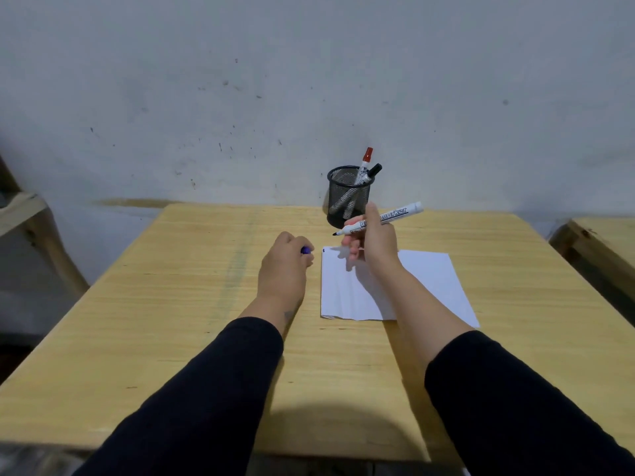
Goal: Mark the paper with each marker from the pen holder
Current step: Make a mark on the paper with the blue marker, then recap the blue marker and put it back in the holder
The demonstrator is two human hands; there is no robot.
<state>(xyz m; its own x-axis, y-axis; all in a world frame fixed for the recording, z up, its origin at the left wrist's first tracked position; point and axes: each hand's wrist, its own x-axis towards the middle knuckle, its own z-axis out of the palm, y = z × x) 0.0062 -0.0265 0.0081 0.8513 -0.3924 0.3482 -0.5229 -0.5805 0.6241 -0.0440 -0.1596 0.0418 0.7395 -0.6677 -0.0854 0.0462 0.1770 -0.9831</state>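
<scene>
A white sheet of paper (429, 280) lies on the wooden table (171, 304), with a small dark mark at its far left corner. My right hand (374, 242) holds an uncapped white marker (388, 217) above the paper's far edge, tip pointing left. My left hand (285, 262) rests on the table just left of the paper, closed around a blue marker cap (305, 250). Behind the paper stands a black mesh pen holder (348, 197) with a red-capped marker (365, 164) and a black-capped marker (371, 173) in it.
A grey scuffed wall (309, 80) rises directly behind the table. Wooden furniture stands at the left (31, 214) and right (598, 242) edges of the view. The pen holder is close behind my right hand.
</scene>
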